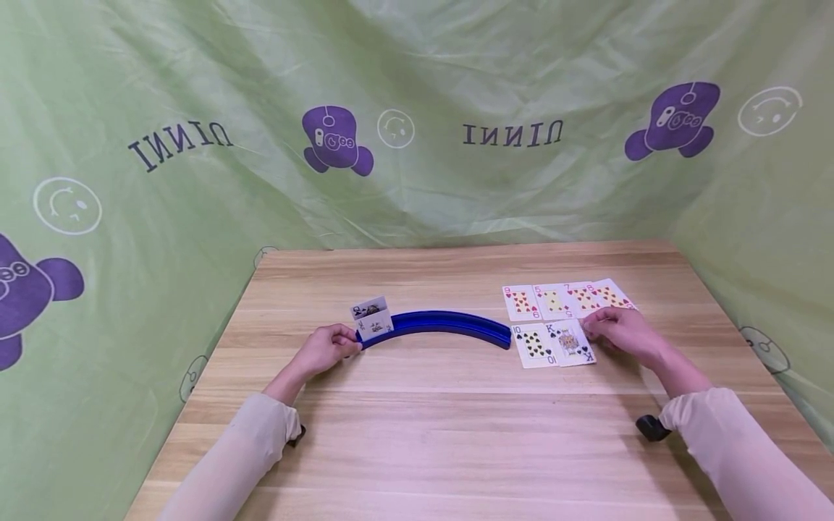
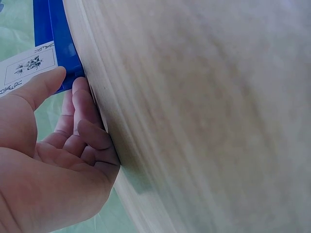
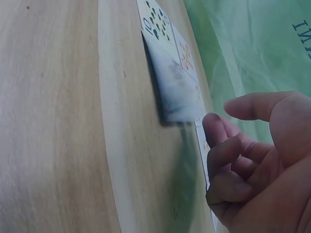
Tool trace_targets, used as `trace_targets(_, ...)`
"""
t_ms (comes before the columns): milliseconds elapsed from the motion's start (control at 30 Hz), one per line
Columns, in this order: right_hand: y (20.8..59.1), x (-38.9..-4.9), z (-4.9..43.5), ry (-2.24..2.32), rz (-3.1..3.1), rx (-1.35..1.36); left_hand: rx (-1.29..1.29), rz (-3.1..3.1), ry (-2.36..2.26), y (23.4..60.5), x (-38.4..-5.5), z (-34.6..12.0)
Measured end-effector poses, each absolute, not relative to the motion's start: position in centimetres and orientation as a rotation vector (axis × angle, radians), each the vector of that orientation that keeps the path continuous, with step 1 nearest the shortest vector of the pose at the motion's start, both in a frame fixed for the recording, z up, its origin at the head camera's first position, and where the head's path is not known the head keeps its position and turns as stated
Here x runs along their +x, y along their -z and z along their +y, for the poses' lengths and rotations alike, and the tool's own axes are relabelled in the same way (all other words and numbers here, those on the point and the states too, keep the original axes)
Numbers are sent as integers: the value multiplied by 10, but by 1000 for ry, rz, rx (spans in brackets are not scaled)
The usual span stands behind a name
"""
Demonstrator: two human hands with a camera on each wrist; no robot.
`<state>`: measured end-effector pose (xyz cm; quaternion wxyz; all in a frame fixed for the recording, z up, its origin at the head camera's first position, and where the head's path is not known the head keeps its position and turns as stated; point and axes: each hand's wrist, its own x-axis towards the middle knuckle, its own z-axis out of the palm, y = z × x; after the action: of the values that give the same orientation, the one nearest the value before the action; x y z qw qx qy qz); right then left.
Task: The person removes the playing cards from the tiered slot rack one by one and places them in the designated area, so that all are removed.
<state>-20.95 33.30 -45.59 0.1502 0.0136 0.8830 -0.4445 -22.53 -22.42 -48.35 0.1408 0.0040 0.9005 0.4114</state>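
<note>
My left hand [image 1: 326,350] pinches the left end of a curved blue card holder [image 1: 449,319], with the thumb on its face in the left wrist view. At that end stand a joker [image 1: 376,326] and, behind it, a queen [image 1: 368,309]. My right hand [image 1: 623,334] is at the right edge of a king of spades [image 1: 568,342]. In the right wrist view the king looks blurred, its near edge off the table; a gap shows between it and my loosely curled fingers, and thumb and forefinger are apart. Left of it lies a black ten [image 1: 534,346].
Behind the king and ten, several red cards lie face up in a row, from a nine of hearts [image 1: 520,302] to a five of diamonds [image 1: 552,301] and others partly overlapped. The wooden table [image 1: 430,434] ends at a green printed curtain [image 1: 423,195].
</note>
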Motion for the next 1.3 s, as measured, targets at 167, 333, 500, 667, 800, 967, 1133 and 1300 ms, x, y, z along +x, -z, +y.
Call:
trace_targets(167,453,-210,333,1265,2531,51,1,2591,-1197,483,-226,-225)
trace_targets(333,450,-210,328,1323,2481,5,-6,2584,-1201,481,-226,-224)
trace_targets(500,447,-213,317,1383,2422,-18,3,2601,-1179,480,-226,-223)
trace_targets(667,441,-217,301,1428,2406,-14,-1,2606,-1184,480,-227,-223)
trace_targets(800,438,-221,289,1481,2363,-33,-5,2599,-1191,481,-227,-223)
trace_targets(967,438,-225,274,1520,2332,-65,-5,2591,-1199,481,-227,-223)
trace_targets(1133,438,-227,259,1548,2297,-93,2,2583,-1212,481,-227,-223)
trace_targets(1300,440,-230,245,1594,2268,-108,-2,2584,-1206,482,-226,-224)
